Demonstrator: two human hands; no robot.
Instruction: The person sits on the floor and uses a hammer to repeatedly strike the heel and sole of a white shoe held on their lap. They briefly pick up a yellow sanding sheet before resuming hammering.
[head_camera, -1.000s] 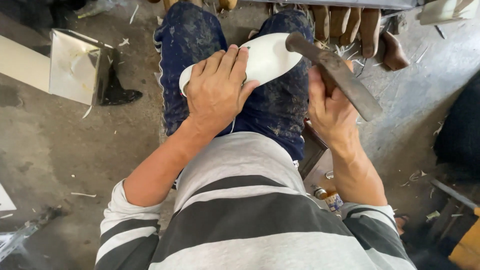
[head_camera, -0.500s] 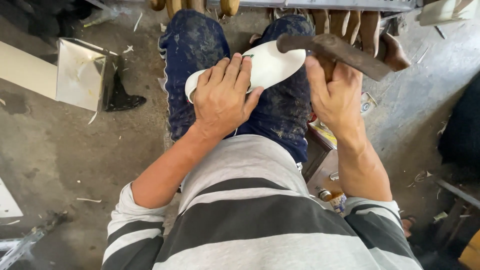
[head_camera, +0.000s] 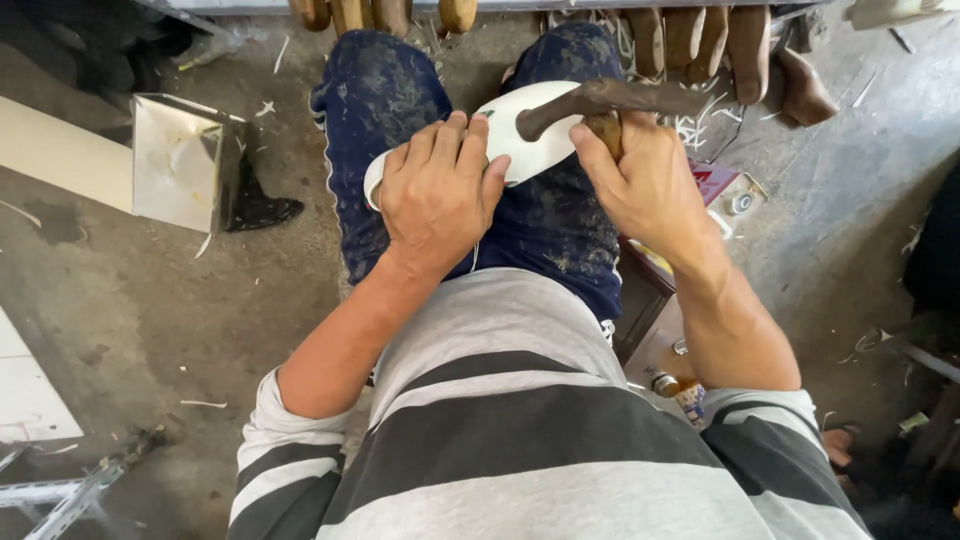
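Observation:
A white shoe-shaped form lies across my lap on stained dark-blue trousers. My left hand presses down on its near end and covers much of it. My right hand grips the wooden handle of a hammer. The rusty brown hammer head lies level over the far end of the white form, its left tip touching or just above the surface.
A shiny metal box and a pale board stand on the concrete floor at left. Several brown wooden shoe forms line the top edge. A small open box with tins sits at right, metal rails at bottom left.
The hammer, raised and tilted a second ago, has swung down level onto the white form. My right hand moved left toward the form; my left hand kept its hold.

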